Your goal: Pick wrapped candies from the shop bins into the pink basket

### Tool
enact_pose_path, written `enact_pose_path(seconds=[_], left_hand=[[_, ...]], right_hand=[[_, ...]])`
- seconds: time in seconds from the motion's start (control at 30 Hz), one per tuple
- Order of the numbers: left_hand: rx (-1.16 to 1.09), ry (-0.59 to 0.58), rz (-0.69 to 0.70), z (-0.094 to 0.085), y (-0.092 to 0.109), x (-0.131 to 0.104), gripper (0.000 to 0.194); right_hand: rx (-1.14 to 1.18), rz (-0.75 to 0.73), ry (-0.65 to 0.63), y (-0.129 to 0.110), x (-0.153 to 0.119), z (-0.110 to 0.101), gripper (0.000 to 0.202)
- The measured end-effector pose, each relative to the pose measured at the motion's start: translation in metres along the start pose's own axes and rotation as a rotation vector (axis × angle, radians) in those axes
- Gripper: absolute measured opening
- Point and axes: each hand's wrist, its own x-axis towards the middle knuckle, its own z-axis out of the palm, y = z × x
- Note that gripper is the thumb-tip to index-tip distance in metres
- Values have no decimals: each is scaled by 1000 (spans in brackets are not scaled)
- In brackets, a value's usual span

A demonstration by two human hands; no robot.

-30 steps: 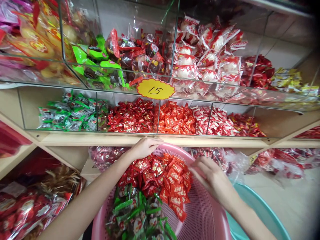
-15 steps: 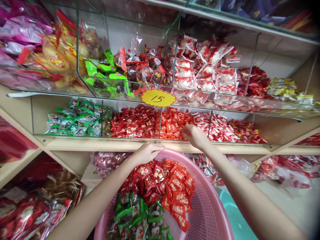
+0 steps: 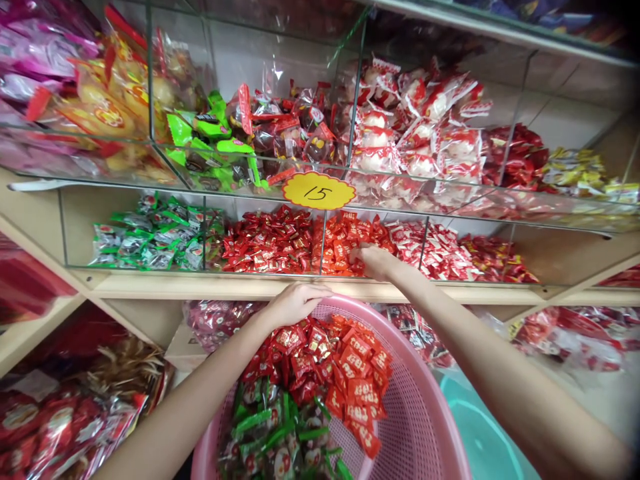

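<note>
My left hand (image 3: 300,301) is closed over the far rim of a pink plastic basket (image 3: 453,417). Inside the basket lie dark red packets (image 3: 303,360), orange-red packets (image 3: 361,393) and green-edged clear packets (image 3: 280,433). My right hand (image 3: 376,261) reaches over the front of the lower shelf, its fingers bent among the orange-red packets (image 3: 340,240) in the middle compartment. Whether it grips any packet is too small to tell.
Glass dividers split the shelf (image 3: 175,288); a yellow tag (image 3: 319,192) marked 15 hangs above. Silver-green packets (image 3: 155,237) lie left, red-white ones (image 3: 440,253) right. A turquoise basin (image 3: 483,433) stands at the lower right.
My right hand has moved slightly left and lower into the orange-red packets. My left hand stays on the basket rim. The view has shifted a little.
</note>
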Motion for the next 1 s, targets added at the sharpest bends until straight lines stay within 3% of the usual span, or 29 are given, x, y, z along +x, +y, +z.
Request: enact_pose_path(seconds=[0.37, 0.67, 1.0], left_hand=[[26, -27, 2, 0, -2, 1, 36], [11, -9, 22, 0, 0, 1, 37], [-9, -3, -6, 0, 3, 1, 36]], right_hand=[[-133, 59, -8, -15, -7, -9, 39], [-137, 39, -23, -13, -11, -14, 26], [-61, 304, -5, -20, -12, -10, 37]])
